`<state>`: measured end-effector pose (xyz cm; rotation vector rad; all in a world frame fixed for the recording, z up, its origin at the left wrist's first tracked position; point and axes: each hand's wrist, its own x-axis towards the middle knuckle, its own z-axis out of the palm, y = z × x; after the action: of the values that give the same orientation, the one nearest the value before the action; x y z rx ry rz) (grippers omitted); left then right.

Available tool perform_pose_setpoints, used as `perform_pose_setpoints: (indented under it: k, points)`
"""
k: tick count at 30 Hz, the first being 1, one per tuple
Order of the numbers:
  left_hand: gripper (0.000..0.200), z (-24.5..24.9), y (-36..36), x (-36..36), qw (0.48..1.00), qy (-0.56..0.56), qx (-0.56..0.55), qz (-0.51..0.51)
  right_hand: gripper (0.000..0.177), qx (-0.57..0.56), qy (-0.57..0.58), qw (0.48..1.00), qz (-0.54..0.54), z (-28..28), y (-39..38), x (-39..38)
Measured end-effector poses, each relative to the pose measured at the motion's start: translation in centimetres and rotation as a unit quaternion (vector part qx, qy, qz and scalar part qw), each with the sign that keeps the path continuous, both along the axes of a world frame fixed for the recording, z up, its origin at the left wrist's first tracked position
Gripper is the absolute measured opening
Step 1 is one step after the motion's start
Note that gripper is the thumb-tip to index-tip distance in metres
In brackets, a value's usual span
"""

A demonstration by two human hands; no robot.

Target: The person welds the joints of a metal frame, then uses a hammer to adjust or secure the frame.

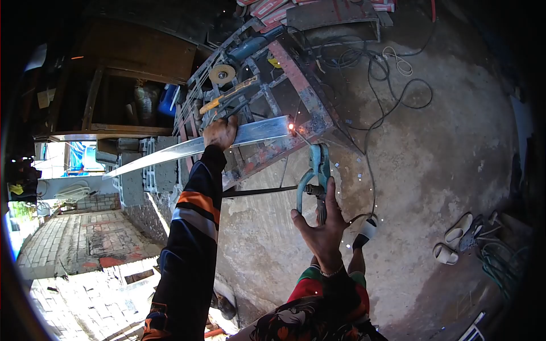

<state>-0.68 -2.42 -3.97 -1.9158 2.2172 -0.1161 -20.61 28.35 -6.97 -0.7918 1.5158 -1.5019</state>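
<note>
My left hand point(220, 133) is closed around a long flat metal bar point(259, 132), which rests across a rusty metal frame point(296, 85) and runs off to the left. At the bar's right end a bright orange glow shows with small sparks around it. A thin rod reaches that glow from the jaws of a teal welding clamp point(320, 165). My right hand point(324, 230) is at the clamp's lower end, thumb and forefinger spread along its sides; the other fingers are partly hidden.
An angle grinder point(250, 48) with a round disc and a yellow-handled tool point(211, 104) lie on the frame. Black cable point(372, 142) loops over the concrete floor. Sandals point(458, 230) are at the right, a wooden cabinet point(91, 102) at the left.
</note>
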Motion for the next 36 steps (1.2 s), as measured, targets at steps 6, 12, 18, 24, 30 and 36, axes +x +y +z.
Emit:
perform_pose_setpoints:
  k: [6,12,18,24,30,36]
  points:
    - [0.066,0.5,0.4,-0.3,1.0,0.001,0.006,-0.019,0.096,-0.018,0.083,0.996,-0.011,-0.4,-0.6,0.0]
    - [0.065,-0.9,-0.6,1.0,1.0,0.007,0.004,-0.02,0.097,-0.001,0.046,0.999,0.002,0.3,-0.7,-0.2]
    - [0.065,-1.2,-0.8,1.3,1.0,0.003,-0.003,-0.027,0.097,0.01,0.049,0.999,0.006,0.2,-0.9,-0.2]
    - [0.043,0.6,0.1,-0.5,0.996,-0.071,0.029,-0.052,0.097,0.034,0.073,0.997,0.004,-0.2,-1.0,0.2]
    - [0.028,-1.1,-0.6,1.2,0.983,-0.134,0.013,-0.123,0.097,-0.071,0.079,0.993,-0.049,0.3,-1.7,0.3]
    - [0.071,-0.6,-0.2,0.6,1.0,0.012,-0.012,-0.012,0.098,-0.009,0.055,0.998,-0.011,-0.3,0.2,0.3]
